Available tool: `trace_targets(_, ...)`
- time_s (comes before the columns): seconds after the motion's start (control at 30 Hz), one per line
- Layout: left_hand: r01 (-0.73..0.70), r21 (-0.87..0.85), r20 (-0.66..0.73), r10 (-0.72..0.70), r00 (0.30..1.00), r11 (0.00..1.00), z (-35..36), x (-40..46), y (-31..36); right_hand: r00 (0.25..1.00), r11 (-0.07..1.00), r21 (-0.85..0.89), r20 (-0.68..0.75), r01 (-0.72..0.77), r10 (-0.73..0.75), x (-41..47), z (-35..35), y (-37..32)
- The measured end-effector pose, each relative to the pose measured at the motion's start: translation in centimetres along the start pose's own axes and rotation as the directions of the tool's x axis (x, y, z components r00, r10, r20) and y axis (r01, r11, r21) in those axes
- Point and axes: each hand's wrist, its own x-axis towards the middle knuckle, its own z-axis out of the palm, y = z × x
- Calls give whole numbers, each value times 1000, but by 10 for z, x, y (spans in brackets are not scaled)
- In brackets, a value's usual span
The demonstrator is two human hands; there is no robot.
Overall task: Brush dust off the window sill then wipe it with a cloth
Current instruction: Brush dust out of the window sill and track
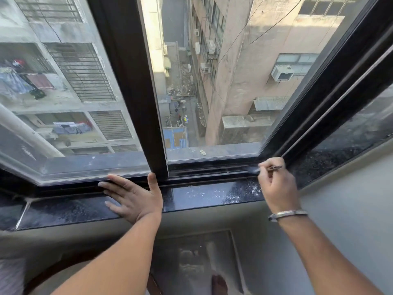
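A dark polished stone window sill runs across the middle of the view, with pale dust specks near its right end. My right hand is closed around a small brush; its dark bristles sit in the window track at the right corner and its thin handle sticks out to the right. My left hand lies flat on the sill with fingers spread, thumb against the dark frame post. No cloth is in view.
The sliding window track runs behind the sill. A glass pane stands at the left, and another dusty sill section angles away at the right. A grey wall drops below the sill.
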Motion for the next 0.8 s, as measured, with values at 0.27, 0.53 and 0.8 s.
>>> trace_targets(0.27, -2, 5, 11, 1, 1000, 1000, 1, 2, -2, 979, 943, 270, -110, 195, -171, -24, -21, -10)
trace_targets(0.53, -9, 19, 49, 8, 999, 1000, 0, 1, -1, 989, 845, 533, -141, 31, 53, -51, -17, -20)
trace_targets(0.8, -739, -232, 97, 772, 629, 632, -72, -4, -44, 772, 131, 799, 503, -587, 389, -85, 34, -75)
